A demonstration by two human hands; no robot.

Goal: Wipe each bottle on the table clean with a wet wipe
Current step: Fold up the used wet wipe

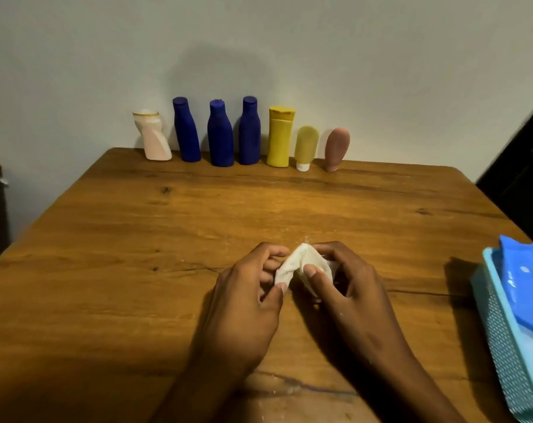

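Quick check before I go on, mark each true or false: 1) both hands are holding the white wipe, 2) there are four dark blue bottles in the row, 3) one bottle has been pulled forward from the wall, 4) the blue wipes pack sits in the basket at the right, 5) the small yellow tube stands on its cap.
1) True: the left hand and right hand both pinch the crumpled white wet wipe over the wooden table.
2) False: three dark blue plastic bottles; seven bottles in all.
3) False: all stand in the row by the wall.
4) True: the blue wipes pack sits in the light blue mesh basket.
5) True: the small yellow tube stands on its white cap.
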